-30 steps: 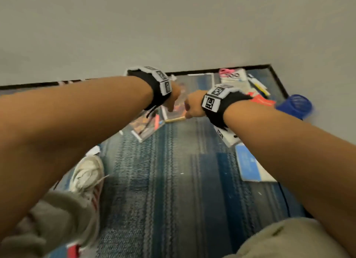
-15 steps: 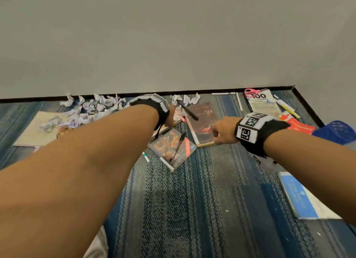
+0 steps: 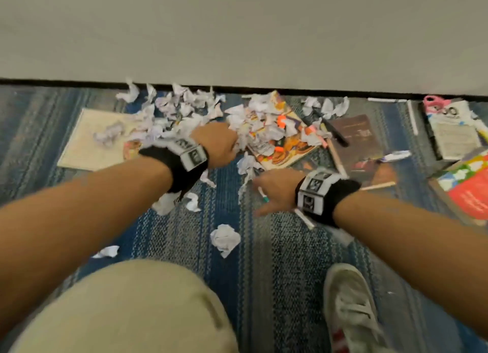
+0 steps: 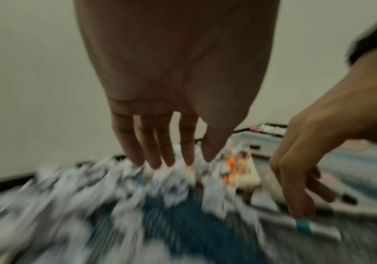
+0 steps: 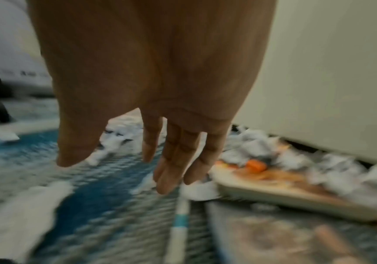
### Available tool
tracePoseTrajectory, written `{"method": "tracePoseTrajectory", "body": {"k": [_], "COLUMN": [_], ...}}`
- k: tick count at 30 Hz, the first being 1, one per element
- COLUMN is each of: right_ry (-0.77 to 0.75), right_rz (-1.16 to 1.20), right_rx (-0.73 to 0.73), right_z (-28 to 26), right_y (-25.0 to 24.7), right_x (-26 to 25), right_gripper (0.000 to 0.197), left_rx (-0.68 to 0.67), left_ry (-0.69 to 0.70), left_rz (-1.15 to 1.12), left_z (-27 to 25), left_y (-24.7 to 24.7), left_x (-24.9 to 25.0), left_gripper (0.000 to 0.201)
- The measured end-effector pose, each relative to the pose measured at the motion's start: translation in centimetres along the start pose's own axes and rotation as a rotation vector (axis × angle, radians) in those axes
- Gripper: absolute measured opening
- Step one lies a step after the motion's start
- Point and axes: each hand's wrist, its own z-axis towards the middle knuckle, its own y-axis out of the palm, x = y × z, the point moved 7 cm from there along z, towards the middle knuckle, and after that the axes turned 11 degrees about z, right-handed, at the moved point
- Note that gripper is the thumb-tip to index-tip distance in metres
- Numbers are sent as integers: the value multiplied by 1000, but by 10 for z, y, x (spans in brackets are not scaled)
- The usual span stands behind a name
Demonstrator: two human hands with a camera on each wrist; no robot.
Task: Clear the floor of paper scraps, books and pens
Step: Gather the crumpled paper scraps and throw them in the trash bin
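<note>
- left hand (image 3: 220, 144) fingers spread and straight, holding nothing, tips down at the paper scraps (image 3: 184, 107) heaped along the wall
- right hand (image 3: 274, 191) also spread and holding nothing, just above the white pen (image 5: 179, 219) with the teal band, lying on the carpet (image 3: 264, 260)
- looks like scraps left, pen right. Rake the scraps into one clump before closing, they're light and will scatter
- pen: pinch the barrel mid-length; a flat pen on carpet rolls if nudged from the side
- the colourful book (image 3: 285, 141) is half buried under scraps, so strip the paper off first, then lift it by its free edge
- brown book (image 3: 356, 141) with a black pen (image 3: 332, 131) across it, more books further right, a pale one (image 3: 87, 141) left; loose crumpled ball (image 3: 224, 239) nearer the knee
- hard to see: both wrist views are motion-smeared, so I can't tell if the left fingertips touch paper
- right wrist band hides the pen's back end
- right-edge books are cut off; no bin in view
</note>
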Motion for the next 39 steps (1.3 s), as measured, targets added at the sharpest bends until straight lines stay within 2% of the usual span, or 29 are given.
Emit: {"method": "tracePoseTrajectory", "body": {"k": [2,5,8,10,12,14,17,19,21,22,24,27,31,34,36,38,39], "right_ry": [-112,-282,-336,-375,-356,-265,-166,-130,-73,-44,-1,21,6,-156,-274,-383,-404], "right_rz": [105,81,-81,-72,-24,15,62,29,-44,-72,-101,-197,-219,-150,-55,63,133], "right_rx": [14,-5,-45,-6,78,194,458,576,575,536,444,424,435,562,670,681,642], "right_z": [22,39,50,58,66,74,84,96,118,129,146,152,150,137,131,132,136], "right_y": [34,79,98,95,82,56,8,-14,-20,-17,-3,10,7,-10,-20,-24,-22], "right_x": [-35,-75,-89,-90,-79,-65,-58,-63,-67,-68,-70,-76,-83,-103,-121,-143,-153], "right_gripper": [84,93,77,46,25,26,23,47,74,80,77,59,41,19,13,6,12], "left_rx": [-49,47,20,-48,-44,-3,136,164,143,160,215,333,274,223,228,245,235], "left_ry": [-168,-388,-582,-647,-640,-622,-574,-529,-483,-489,-566,-756,-889,-994,-1106,-1196,-1223], "left_rz": [29,-19,-162,-288,-346,-299,-244,-240,-331,-425,-634,-947,-942,-963,-978,-932,-873], "left_z": [-15,-43,-67,-76,-78,-79,-82,-85,-89,-93,-106,-130,-154,-180,-201,-218,-224], "left_y": [55,107,141,162,173,174,165,168,175,176,176,181,193,212,227,231,232], "left_x": [-24,-49,-64,-62,-55,-51,-51,-52,-58,-63,-76,-95,-116,-133,-142,-143,-141], "left_gripper": [37,66,98,104,98,82,46,30,23,19,23,48,47,48,38,18,20]}}
